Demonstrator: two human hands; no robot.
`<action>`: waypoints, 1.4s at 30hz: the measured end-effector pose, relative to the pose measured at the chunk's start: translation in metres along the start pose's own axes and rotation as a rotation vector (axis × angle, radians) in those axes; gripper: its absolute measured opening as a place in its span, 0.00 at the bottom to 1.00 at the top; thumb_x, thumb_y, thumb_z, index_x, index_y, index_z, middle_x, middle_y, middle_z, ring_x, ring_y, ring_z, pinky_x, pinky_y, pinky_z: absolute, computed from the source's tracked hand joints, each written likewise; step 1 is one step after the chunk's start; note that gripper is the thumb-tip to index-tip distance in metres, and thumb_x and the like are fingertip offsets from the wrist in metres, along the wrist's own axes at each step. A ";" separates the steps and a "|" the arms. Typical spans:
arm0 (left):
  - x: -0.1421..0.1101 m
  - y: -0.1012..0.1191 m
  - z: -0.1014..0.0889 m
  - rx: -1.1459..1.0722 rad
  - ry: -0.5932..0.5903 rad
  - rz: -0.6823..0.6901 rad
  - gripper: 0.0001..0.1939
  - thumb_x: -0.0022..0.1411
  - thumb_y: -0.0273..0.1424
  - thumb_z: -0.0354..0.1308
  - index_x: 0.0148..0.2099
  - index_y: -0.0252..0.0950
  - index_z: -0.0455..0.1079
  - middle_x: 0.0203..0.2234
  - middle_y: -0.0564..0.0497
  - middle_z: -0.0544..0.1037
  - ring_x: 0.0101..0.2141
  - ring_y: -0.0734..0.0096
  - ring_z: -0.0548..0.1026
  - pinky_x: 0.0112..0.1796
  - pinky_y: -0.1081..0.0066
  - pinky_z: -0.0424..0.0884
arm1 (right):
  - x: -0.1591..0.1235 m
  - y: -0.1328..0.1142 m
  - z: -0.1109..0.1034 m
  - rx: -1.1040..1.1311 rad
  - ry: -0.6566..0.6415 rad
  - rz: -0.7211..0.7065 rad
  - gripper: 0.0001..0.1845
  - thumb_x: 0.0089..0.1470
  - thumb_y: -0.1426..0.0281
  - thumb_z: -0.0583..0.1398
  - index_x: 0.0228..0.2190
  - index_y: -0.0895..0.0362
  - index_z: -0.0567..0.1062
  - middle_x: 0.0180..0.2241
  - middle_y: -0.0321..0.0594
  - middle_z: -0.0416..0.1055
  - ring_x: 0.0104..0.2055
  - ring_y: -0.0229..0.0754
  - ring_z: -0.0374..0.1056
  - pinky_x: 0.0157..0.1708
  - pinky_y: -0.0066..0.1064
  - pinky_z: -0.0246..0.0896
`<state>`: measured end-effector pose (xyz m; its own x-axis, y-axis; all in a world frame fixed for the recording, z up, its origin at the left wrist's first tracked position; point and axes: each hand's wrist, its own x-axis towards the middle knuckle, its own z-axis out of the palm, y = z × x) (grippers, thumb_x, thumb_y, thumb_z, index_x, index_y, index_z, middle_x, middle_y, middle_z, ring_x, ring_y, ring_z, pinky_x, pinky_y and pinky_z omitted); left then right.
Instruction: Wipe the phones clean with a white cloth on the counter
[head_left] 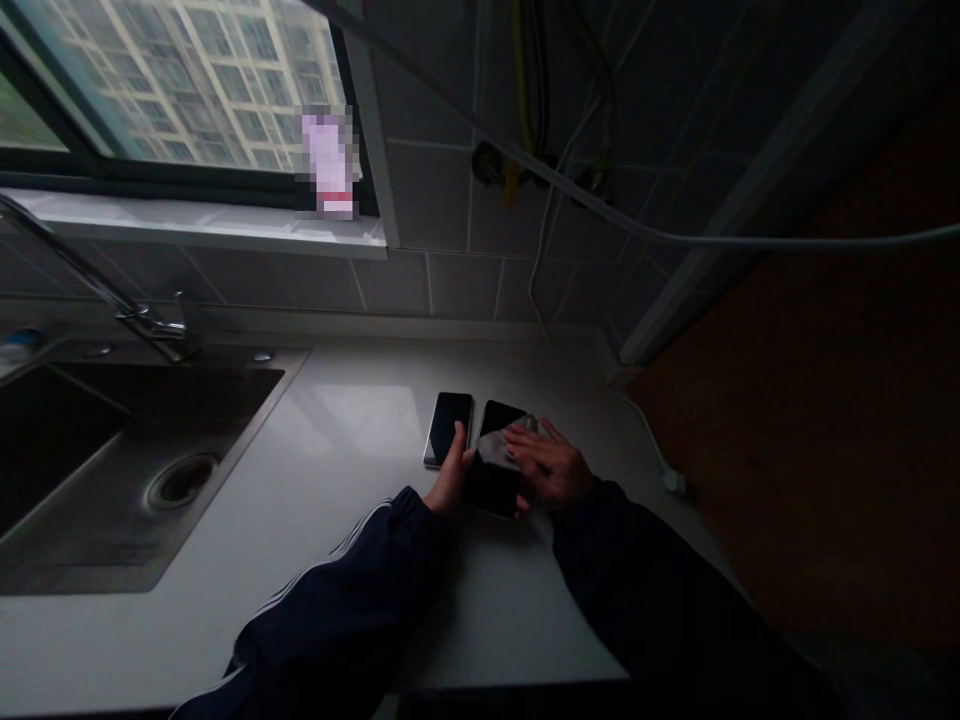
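Observation:
A dark smartphone rests in my left hand, tilted just above the counter. My left thumb lies along its left side, the palm is behind it, and fingertips show at its right edge. On its screen is a thin greyish cloth. My right hand presses this cloth to the glass with its fingers close together. Close by on the left, a second smartphone with a black screen and a light edge lies flat on the counter. Part of it is behind my left thumb.
The white countertop carries a steel sink with a faucet at left. A pale cable hangs across the view, and a plug lies at the right. Behind are a tiled wall and a window sill.

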<state>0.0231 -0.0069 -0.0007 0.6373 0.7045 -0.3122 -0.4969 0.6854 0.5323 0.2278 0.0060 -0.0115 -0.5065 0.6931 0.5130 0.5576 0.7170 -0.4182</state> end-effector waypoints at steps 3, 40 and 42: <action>-0.002 -0.003 0.001 0.094 -0.106 0.014 0.51 0.64 0.65 0.33 0.64 0.27 0.66 0.32 0.35 0.82 0.24 0.52 0.80 0.29 0.57 0.76 | 0.001 0.007 -0.002 -0.080 -0.045 0.073 0.27 0.70 0.56 0.49 0.63 0.52 0.67 0.66 0.48 0.61 0.71 0.52 0.54 0.68 0.62 0.44; 0.002 0.007 -0.003 -0.134 0.240 0.268 0.42 0.70 0.57 0.37 0.64 0.27 0.68 0.45 0.36 0.82 0.46 0.50 0.81 0.53 0.57 0.72 | -0.004 -0.040 0.015 0.081 -0.006 -0.254 0.27 0.63 0.51 0.57 0.53 0.56 0.77 0.54 0.50 0.77 0.63 0.52 0.68 0.71 0.57 0.29; 0.004 0.004 -0.007 -0.114 0.211 0.286 0.42 0.68 0.59 0.43 0.63 0.27 0.70 0.45 0.36 0.82 0.47 0.49 0.81 0.54 0.57 0.71 | -0.004 -0.042 0.017 0.080 -0.037 -0.286 0.27 0.62 0.51 0.57 0.51 0.56 0.77 0.55 0.49 0.76 0.63 0.51 0.67 0.71 0.55 0.26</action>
<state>0.0190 0.0003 -0.0054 0.3338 0.8846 -0.3255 -0.7072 0.4634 0.5339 0.1952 -0.0260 -0.0087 -0.6602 0.4635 0.5910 0.3360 0.8860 -0.3196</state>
